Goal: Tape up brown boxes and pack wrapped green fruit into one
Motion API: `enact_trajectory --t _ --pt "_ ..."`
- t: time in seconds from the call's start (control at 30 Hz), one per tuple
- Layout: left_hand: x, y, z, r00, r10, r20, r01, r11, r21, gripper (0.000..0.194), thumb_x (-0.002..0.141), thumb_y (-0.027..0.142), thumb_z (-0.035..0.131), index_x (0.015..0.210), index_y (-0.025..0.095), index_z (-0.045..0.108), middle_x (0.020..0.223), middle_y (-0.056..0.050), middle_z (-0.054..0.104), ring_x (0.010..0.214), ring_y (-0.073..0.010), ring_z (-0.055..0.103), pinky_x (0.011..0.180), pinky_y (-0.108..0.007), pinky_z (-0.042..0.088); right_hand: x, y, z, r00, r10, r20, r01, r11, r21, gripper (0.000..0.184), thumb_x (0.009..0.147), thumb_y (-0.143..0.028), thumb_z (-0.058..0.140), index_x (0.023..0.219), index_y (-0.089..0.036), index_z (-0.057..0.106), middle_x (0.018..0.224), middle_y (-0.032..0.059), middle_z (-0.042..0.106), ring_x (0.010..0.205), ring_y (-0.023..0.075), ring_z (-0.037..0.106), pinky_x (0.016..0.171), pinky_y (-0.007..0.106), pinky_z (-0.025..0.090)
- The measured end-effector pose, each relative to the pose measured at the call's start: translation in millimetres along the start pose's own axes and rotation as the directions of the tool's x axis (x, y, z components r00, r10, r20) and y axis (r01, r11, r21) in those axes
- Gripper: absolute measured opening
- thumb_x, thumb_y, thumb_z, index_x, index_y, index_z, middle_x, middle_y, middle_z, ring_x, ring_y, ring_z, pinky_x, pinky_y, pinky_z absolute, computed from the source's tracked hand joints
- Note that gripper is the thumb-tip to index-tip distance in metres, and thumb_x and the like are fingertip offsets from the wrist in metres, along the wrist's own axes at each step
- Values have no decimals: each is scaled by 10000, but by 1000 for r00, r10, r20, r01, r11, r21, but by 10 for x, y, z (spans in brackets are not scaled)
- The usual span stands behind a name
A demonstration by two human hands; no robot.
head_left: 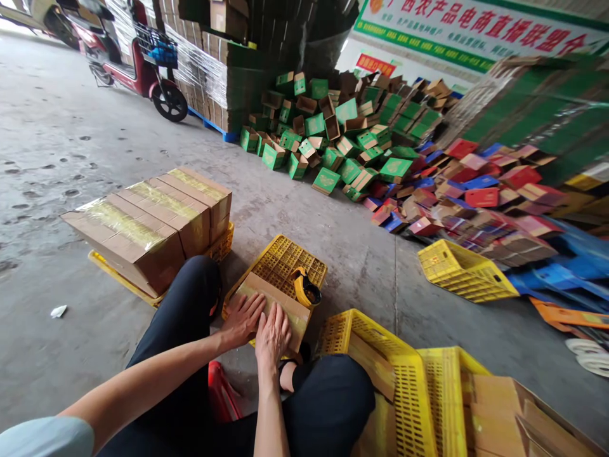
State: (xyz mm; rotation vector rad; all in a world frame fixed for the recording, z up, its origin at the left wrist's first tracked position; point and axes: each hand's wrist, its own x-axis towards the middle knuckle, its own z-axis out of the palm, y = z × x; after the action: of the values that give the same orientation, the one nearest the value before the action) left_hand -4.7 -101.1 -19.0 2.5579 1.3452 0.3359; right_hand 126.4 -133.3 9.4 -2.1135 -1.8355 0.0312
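A brown cardboard box (pixel 299 315) with clear yellowish tape along its top lies on an upturned yellow plastic crate (pixel 280 254) between my legs. My left hand (pixel 245 320) rests flat on the left part of the box, fingers stretched out. Close beside it, my right hand (pixel 273 333) presses on the box top, its fingers extended over the tape. Neither hand grips anything. Just beyond the box, a yellow-and-black tape dispenser (pixel 304 287) stands at the crate's right side, apart from both hands.
Taped cardboard boxes (pixel 157 216) sit on a yellow crate at left. Yellow crates (pixel 416 393) with cardboard stand at right; another yellow crate (pixel 466 270) lies farther off. Heaps of green boxes (pixel 328 181) and red-blue boxes (pixel 480 197) cover the back floor. A red scooter (pixel 137 70) is parked behind.
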Motion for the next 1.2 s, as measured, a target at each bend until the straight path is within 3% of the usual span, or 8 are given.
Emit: enact_trajectory --t 0.17,0.37,0.63,0.73,0.87,0.93,1.07,1.2 --pt "-32 -30 1 1000 9 -18 -8 1000 10 835 960 458 579 1650 115 257 1725 -195 207 1613 -337 179 1270 -567 197 -6 7 -61 1000 23 -8 -23 1000 8 664 1098 -496 182 1541 -130 514 1536 203 556 1388 357 505 1116 559 395" --pt "-65 -64 -59 999 34 -31 -34 999 7 861 929 431 680 1664 299 252 1748 -107 178 1600 -335 231 1249 -537 257 -73 230 -96 991 112 -66 -115 993 -32 712 1094 -501 149 1523 -73 523 1511 258 552 1362 372 534 1163 613 336" --pt "-62 -37 -95 1000 15 -18 -15 1000 10 932 874 368 720 1669 277 242 1749 -98 170 1599 -325 234 1247 -526 256 -55 426 -129 968 209 -139 -210 978 5 755 1078 -564 136 1536 -92 508 1504 264 549 1376 378 525 1150 610 346" --pt "-54 -44 -95 998 -16 -59 16 1000 -6 937 878 357 693 1676 231 219 1741 -110 202 1596 -320 245 1249 -520 258 -22 593 -96 946 297 -133 -283 952 112 832 1046 -642 149 1545 -69 487 1501 285 540 1326 395 567 1107 571 408" --pt "-59 -88 -73 978 -129 -163 128 992 -22 936 851 423 704 1660 206 287 1731 -142 228 1599 -399 189 1252 -571 224 75 845 47 911 410 -32 -372 855 362 976 980 -726 258 1531 59 438 1468 340 553 1324 411 580 1052 483 474" --pt "-66 -111 -55 972 -159 -175 160 987 -13 970 821 464 728 1652 194 307 1731 -159 224 1599 -425 164 1252 -592 206 146 952 131 885 465 10 -430 809 400 958 952 -732 337 1495 40 502 1351 316 655 1224 406 647 990 470 509" --pt "-70 -134 -19 975 -146 -168 151 988 18 1037 789 520 757 1656 191 294 1734 -178 198 1601 -437 137 1256 -610 174 266 1085 256 879 476 35 -446 792 417 745 951 -655 410 1396 -110 656 1149 167 785 986 311 739 843 383 557" --pt "-59 -133 11 975 -136 -176 144 989 32 1034 788 534 773 1651 204 309 1731 -194 199 1602 -449 117 1256 -619 165 296 1134 309 901 434 -15 -392 828 402 728 987 -585 336 1325 -49 696 1100 201 791 948 327 741 819 400 547"
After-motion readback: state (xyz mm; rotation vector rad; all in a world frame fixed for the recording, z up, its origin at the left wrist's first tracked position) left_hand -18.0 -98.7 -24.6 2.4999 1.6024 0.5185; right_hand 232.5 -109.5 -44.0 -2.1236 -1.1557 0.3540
